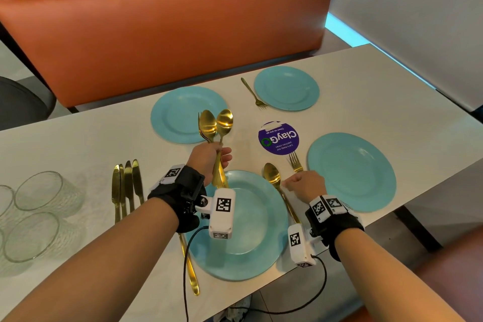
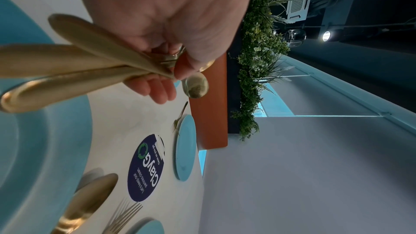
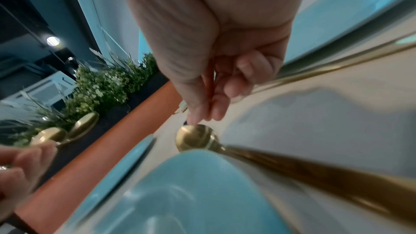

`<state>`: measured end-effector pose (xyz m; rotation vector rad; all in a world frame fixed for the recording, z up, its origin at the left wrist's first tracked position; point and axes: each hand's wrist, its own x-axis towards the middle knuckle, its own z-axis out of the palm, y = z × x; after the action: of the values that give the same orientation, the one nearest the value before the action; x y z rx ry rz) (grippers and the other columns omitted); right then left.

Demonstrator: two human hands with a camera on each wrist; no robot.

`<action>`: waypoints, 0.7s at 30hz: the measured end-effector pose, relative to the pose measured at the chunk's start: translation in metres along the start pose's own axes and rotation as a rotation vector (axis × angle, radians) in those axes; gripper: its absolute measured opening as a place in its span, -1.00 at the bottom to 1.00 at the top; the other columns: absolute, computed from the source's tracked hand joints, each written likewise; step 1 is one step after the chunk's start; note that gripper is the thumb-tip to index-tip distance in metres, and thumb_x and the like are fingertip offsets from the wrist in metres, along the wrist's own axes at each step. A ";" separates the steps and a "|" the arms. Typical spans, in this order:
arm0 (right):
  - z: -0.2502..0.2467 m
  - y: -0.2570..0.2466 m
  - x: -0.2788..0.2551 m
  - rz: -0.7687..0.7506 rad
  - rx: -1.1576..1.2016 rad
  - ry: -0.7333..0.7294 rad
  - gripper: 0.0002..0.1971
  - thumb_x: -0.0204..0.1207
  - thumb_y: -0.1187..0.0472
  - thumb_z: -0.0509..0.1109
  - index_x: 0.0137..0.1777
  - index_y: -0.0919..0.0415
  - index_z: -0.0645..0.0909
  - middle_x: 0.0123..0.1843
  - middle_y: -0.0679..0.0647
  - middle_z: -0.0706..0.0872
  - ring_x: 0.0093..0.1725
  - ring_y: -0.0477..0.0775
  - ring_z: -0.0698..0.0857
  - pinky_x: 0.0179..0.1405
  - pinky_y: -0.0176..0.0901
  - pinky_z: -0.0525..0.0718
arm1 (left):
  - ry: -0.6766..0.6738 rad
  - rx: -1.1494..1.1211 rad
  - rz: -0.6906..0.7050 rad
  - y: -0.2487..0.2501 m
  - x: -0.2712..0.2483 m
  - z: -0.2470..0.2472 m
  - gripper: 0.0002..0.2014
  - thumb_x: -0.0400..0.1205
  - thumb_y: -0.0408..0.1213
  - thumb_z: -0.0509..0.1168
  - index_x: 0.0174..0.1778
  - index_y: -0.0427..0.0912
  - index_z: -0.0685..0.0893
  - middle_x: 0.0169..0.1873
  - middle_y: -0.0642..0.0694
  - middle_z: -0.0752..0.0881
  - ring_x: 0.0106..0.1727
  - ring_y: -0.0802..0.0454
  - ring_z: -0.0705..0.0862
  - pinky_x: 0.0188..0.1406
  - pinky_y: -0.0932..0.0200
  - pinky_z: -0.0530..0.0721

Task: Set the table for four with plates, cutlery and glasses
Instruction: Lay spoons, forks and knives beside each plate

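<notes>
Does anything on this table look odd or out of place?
Mostly the four gold knives, bunched together beside the glasses rather than at plates. The far-left plate has no cutlery yet. Nothing looks spilled or broken.

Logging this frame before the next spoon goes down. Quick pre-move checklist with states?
1. Left hand grips the spare gold spoons firmly: ok.
2. Spoon on the table lies right of the near plate, clear of its rim: ok.
3. Right hand has let go of that spoon: cannot tell; its fingers are curled just above the fork.
4. All four blue plates are down: ok.
5. Far right plate has a spoon: not ok, only a fork beside it.
6. Knives and glasses are handed out: not ok, grouped at the left.
</notes>
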<state>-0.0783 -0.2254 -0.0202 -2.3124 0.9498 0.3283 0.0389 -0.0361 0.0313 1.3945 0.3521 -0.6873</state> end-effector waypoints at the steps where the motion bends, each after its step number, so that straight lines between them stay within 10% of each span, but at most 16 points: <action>1: -0.005 -0.003 0.000 -0.017 0.058 0.032 -0.73 0.54 0.03 0.39 -0.15 0.23 0.75 -0.03 0.12 0.79 -0.06 0.06 0.69 0.06 -0.13 0.63 | -0.019 -0.011 -0.004 -0.001 -0.001 0.002 -0.81 0.70 -0.40 0.09 -0.19 -0.22 0.53 -0.27 -0.15 0.66 -0.30 0.03 0.61 -0.31 0.22 0.56; 17: -0.042 -0.048 -0.007 -0.240 0.507 -0.094 -0.77 0.58 0.03 0.35 -0.27 0.03 0.71 -0.41 -0.05 0.67 -0.43 -0.08 0.58 -0.49 -0.28 0.49 | -0.391 0.226 -0.002 -0.014 -0.026 0.070 -0.74 0.76 -0.43 -0.01 -0.11 -0.18 0.55 -0.27 -0.13 0.66 -0.29 0.07 0.63 -0.28 0.27 0.60; 21: -0.048 -0.038 -0.004 -0.231 0.576 -0.136 -0.81 0.61 0.11 0.33 0.02 0.13 0.74 -0.38 -0.01 0.67 -0.43 -0.10 0.54 -0.54 -0.32 0.45 | -0.399 0.220 -0.026 -0.014 -0.023 0.082 -0.76 0.76 -0.41 0.00 -0.06 -0.16 0.57 -0.20 -0.15 0.69 -0.21 0.04 0.67 -0.13 0.21 0.63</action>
<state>-0.0543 -0.2324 0.0363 -1.8164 0.6002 0.0936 -0.0009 -0.1104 0.0485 1.4204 -0.0220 -1.0269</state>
